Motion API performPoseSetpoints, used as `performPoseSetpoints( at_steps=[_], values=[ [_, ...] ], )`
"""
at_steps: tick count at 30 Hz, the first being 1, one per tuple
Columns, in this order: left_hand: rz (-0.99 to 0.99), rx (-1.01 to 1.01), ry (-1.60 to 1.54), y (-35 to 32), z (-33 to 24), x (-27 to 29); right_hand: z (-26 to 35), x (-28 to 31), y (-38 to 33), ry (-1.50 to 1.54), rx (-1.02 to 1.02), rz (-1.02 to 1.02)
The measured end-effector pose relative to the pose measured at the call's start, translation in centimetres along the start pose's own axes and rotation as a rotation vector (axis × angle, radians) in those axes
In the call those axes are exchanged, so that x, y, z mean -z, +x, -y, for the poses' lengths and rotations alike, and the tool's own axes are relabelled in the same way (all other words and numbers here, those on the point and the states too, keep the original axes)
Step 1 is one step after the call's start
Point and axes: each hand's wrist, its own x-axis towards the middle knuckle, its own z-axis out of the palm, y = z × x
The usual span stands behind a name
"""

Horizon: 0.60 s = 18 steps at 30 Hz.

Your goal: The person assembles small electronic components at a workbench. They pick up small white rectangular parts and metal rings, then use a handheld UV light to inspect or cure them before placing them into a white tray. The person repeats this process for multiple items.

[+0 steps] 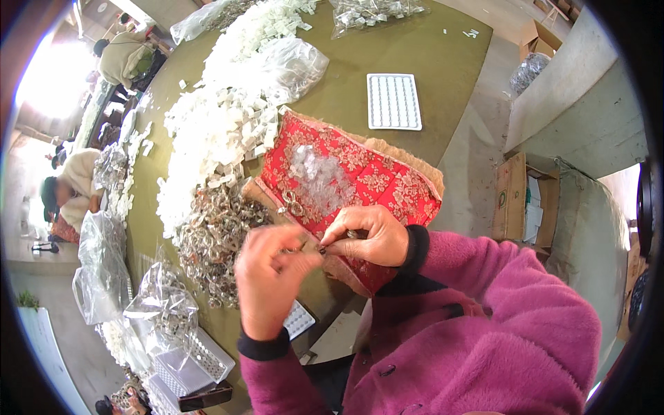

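Observation:
My left hand [266, 277], a little blurred by motion, has its thumb and fingers pinched together. Its fingertips meet those of my right hand [373, 238] over a small dark metallic piece [323, 250], too small to name surely. The right hand is closed, with other small shiny bits partly hidden in its curled fingers. Beneath the hands lies a red floral quilted cloth [408, 197]. On it rest a heap of transparent plastic scraps [317, 176] and a few ring-like metallic pieces [292, 203]. Left of the cloth spreads a pile of small brownish, shiny pieces [218, 242].
A big heap of small white pieces [225, 124] runs along the green table [456, 48]. Nearby are a plastic bag [294, 69], a white slotted tray [394, 102] and grey baskets [197, 363]. Cardboard boxes [512, 197] stand right. Other people work at left.

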Motion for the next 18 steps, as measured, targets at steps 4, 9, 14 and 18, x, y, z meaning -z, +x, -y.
performPoseSetpoints(
  at_steps=[4,9,14,18],
  values=[
    [-0.185,-0.061,0.357,9.7,2.7,0.0,-0.3,-0.1,-0.3,-0.037,0.093,0.01],
    [-0.06,0.151,0.651,18.1,6.3,-2.9,0.2,0.5,-0.3,-0.1,0.12,0.023],
    [-0.081,0.148,0.725,17.7,5.8,-2.8,0.3,0.9,-0.3,-0.086,0.056,0.024],
    [-0.188,0.21,0.273,13.0,2.4,0.7,-0.3,0.7,-0.1,-0.082,0.08,-0.012]
  ],
)
